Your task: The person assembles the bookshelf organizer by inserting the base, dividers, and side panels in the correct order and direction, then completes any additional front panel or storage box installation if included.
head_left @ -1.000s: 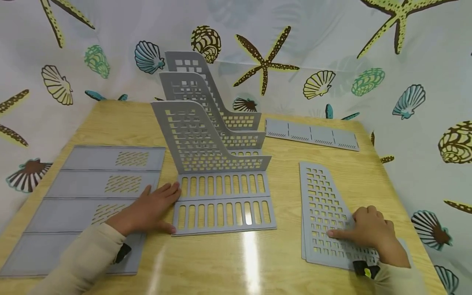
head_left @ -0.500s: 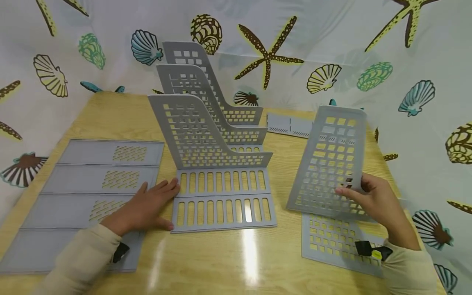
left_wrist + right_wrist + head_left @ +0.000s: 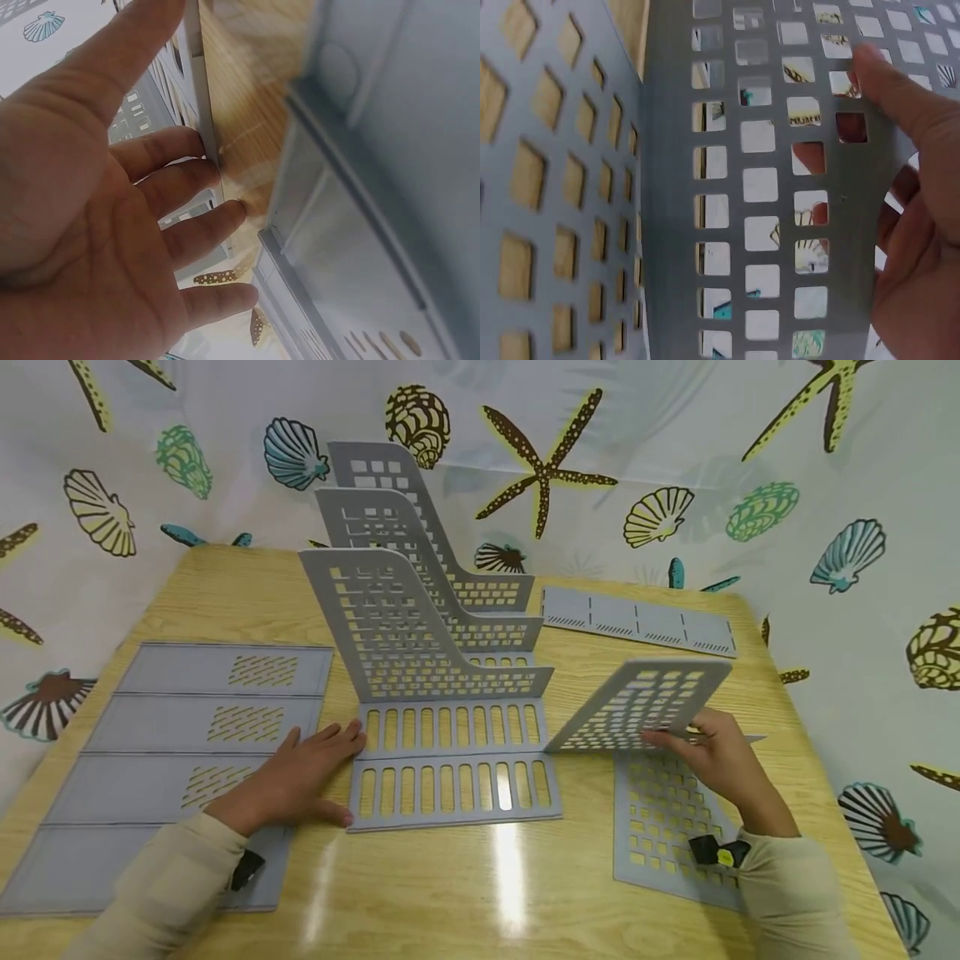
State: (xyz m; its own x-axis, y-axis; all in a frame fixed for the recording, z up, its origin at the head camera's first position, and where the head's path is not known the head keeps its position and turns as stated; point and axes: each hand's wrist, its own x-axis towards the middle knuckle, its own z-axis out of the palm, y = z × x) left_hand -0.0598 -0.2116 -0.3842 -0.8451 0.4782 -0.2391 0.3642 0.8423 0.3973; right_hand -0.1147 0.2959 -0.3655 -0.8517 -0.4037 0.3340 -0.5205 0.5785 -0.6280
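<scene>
My left hand (image 3: pixel 288 781) lies palm down with straight fingers. Its fingertips touch the left edge of a grey slotted base (image 3: pixel 450 758), where several perforated side panels (image 3: pixel 333 610) stand upright in a row. In the left wrist view the left hand (image 3: pixel 97 217) holds nothing. My right hand (image 3: pixel 723 760) pinches another perforated grey panel (image 3: pixel 600 700) by its curved edge, thumb on the near face. That panel is tilted up, its lower left corner close to the base's right edge; whether they touch I cannot tell. A matching panel (image 3: pixel 621 852) lies flat beneath it.
A large grey sheet (image 3: pixel 142 777) in several sections, some with slanted slots, lies at left under my left forearm. A long grey strip (image 3: pixel 637 618) lies at the back right. A shell-print cloth (image 3: pixel 562 410) hangs behind the wooden table (image 3: pixel 420 885).
My right hand has lifted the top perforated panel off the one below, turned it and brought it left toward the slotted base. The left hand has stayed at the base's edge.
</scene>
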